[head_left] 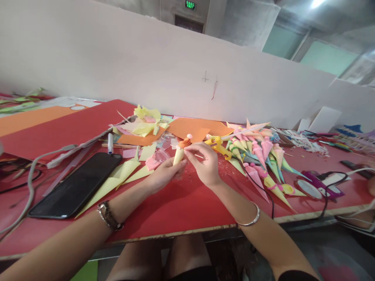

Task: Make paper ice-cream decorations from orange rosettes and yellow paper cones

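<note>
Upright between my hands is a pale yellow paper cone with an orange twisted piece and a small pink ball on top. My left hand wraps its fingers round the cone. The thumb and forefinger of my right hand pinch at the cone's upper edge, just under the orange piece; what lies between those fingertips is too small to make out. A yellow glue gun lies just beyond my right hand. Left of the cone is a crumpled pink piece.
A black phone and yellow paper sheets lie left on the red table. Several finished paper cones are piled at right, beside a black cable and a purple box. A white partition stands behind. Part of another person shows at the right edge.
</note>
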The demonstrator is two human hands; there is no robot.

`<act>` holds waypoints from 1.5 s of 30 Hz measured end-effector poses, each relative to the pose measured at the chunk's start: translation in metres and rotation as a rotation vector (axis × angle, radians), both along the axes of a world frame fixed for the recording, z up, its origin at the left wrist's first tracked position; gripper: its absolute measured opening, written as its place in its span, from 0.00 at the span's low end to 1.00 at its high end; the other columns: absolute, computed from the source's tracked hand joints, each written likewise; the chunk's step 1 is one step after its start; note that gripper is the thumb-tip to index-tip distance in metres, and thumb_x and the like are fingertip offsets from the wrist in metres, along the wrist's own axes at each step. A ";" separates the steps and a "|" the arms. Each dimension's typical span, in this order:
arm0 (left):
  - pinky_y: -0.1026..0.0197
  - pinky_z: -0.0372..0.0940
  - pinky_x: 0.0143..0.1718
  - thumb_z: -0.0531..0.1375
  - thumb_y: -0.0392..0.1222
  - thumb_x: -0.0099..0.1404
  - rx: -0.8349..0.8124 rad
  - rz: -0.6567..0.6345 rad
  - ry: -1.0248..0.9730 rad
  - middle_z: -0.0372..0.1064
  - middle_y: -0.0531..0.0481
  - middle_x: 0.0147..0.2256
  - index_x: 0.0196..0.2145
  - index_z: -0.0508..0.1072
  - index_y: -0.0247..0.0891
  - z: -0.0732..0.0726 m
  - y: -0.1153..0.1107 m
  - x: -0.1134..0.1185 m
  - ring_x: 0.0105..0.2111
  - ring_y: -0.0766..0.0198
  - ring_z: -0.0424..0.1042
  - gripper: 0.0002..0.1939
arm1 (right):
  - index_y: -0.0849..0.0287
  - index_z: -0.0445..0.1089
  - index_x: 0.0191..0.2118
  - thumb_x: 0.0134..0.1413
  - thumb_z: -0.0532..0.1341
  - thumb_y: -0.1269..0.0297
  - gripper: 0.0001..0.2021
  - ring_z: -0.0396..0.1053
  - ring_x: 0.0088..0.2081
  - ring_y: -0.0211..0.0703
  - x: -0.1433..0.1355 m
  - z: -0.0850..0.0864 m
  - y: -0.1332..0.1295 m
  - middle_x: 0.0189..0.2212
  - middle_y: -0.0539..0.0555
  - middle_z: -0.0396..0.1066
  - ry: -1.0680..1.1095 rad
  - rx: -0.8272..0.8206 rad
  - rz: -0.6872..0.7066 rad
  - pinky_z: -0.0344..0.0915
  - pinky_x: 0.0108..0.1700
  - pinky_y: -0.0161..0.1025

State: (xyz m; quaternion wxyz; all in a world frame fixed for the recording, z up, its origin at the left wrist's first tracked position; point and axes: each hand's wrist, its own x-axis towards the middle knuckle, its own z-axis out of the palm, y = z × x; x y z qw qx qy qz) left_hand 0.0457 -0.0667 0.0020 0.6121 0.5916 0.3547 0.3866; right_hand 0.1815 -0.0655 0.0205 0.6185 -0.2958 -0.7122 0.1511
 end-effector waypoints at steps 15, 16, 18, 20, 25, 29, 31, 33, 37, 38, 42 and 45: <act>0.67 0.46 0.18 0.53 0.49 0.55 0.153 0.112 0.244 0.51 0.60 0.17 0.23 0.55 0.38 0.009 -0.007 0.003 0.16 0.73 0.49 0.13 | 0.55 0.68 0.32 0.51 0.58 0.68 0.03 0.65 0.32 0.34 -0.001 -0.003 0.002 0.30 0.49 0.63 -0.024 -0.012 0.028 0.68 0.36 0.36; 0.67 0.46 0.17 0.53 0.48 0.55 0.160 0.119 0.246 0.51 0.60 0.17 0.23 0.56 0.38 0.009 -0.007 0.003 0.16 0.73 0.49 0.12 | 0.55 0.68 0.32 0.51 0.58 0.67 0.03 0.65 0.32 0.34 -0.001 -0.003 0.002 0.30 0.49 0.63 -0.021 -0.025 0.037 0.68 0.37 0.36; 0.67 0.46 0.17 0.53 0.47 0.55 0.177 0.127 0.241 0.51 0.60 0.17 0.23 0.57 0.38 0.009 -0.007 0.003 0.16 0.73 0.49 0.11 | 0.54 0.67 0.32 0.52 0.57 0.66 0.03 0.65 0.33 0.34 -0.001 -0.003 0.002 0.31 0.49 0.62 -0.010 -0.046 0.052 0.68 0.37 0.37; 0.67 0.46 0.17 0.54 0.46 0.54 0.196 0.134 0.226 0.51 0.59 0.16 0.23 0.58 0.38 0.010 -0.007 0.004 0.16 0.73 0.50 0.10 | 0.54 0.67 0.32 0.52 0.56 0.66 0.03 0.66 0.34 0.35 -0.002 -0.004 0.003 0.31 0.50 0.62 0.005 -0.059 0.066 0.68 0.38 0.37; 0.66 0.46 0.18 0.56 0.42 0.53 0.234 0.162 0.184 0.52 0.58 0.16 0.22 0.61 0.38 0.012 -0.008 0.005 0.17 0.72 0.50 0.08 | 0.55 0.63 0.33 0.52 0.56 0.65 0.02 0.65 0.34 0.36 -0.003 -0.006 0.003 0.31 0.50 0.63 0.042 -0.087 0.069 0.67 0.38 0.38; 0.66 0.47 0.19 0.57 0.39 0.51 0.268 0.187 0.158 0.52 0.58 0.17 0.20 0.61 0.37 0.011 -0.008 0.007 0.18 0.71 0.51 0.07 | 0.56 0.62 0.33 0.51 0.57 0.64 0.03 0.63 0.32 0.35 -0.004 -0.008 0.004 0.30 0.49 0.62 0.054 -0.099 0.062 0.66 0.37 0.37; 0.66 0.48 0.19 0.57 0.38 0.51 0.292 0.190 0.145 0.51 0.58 0.17 0.19 0.61 0.37 0.011 -0.008 0.008 0.19 0.70 0.52 0.07 | 0.56 0.61 0.32 0.51 0.57 0.64 0.03 0.63 0.31 0.35 -0.004 -0.009 0.004 0.30 0.49 0.61 0.050 -0.100 0.058 0.66 0.37 0.37; 0.66 0.48 0.20 0.57 0.38 0.52 0.303 0.187 0.139 0.52 0.57 0.18 0.19 0.61 0.37 0.011 -0.008 0.008 0.20 0.70 0.52 0.07 | 0.56 0.61 0.32 0.50 0.57 0.64 0.04 0.63 0.31 0.35 -0.004 -0.009 0.004 0.30 0.49 0.61 0.045 -0.103 0.050 0.66 0.37 0.37; 0.67 0.49 0.21 0.56 0.38 0.53 0.302 0.185 0.163 0.54 0.57 0.19 0.21 0.63 0.37 0.009 -0.007 0.006 0.20 0.70 0.53 0.06 | 0.56 0.59 0.31 0.50 0.58 0.64 0.05 0.62 0.31 0.34 -0.004 -0.009 0.004 0.30 0.48 0.60 0.055 -0.114 0.053 0.65 0.37 0.36; 0.67 0.49 0.21 0.56 0.39 0.53 0.308 0.188 0.172 0.55 0.57 0.19 0.21 0.63 0.36 0.008 -0.007 0.006 0.20 0.70 0.53 0.06 | 0.56 0.59 0.31 0.50 0.58 0.64 0.05 0.62 0.30 0.34 -0.004 -0.009 0.004 0.30 0.48 0.60 0.057 -0.118 0.059 0.65 0.36 0.36; 0.67 0.50 0.22 0.55 0.39 0.54 0.356 0.204 0.200 0.55 0.56 0.20 0.21 0.62 0.37 0.006 -0.006 0.005 0.21 0.70 0.54 0.07 | 0.56 0.59 0.31 0.50 0.57 0.63 0.05 0.63 0.31 0.34 -0.005 -0.010 0.005 0.29 0.48 0.60 0.061 -0.148 0.066 0.65 0.36 0.35; 0.67 0.50 0.22 0.55 0.41 0.54 0.357 0.224 0.216 0.55 0.56 0.19 0.21 0.62 0.37 0.007 -0.006 0.005 0.21 0.69 0.54 0.08 | 0.56 0.58 0.31 0.49 0.57 0.63 0.06 0.63 0.31 0.34 -0.006 -0.009 0.004 0.28 0.48 0.61 0.075 -0.177 0.076 0.65 0.36 0.35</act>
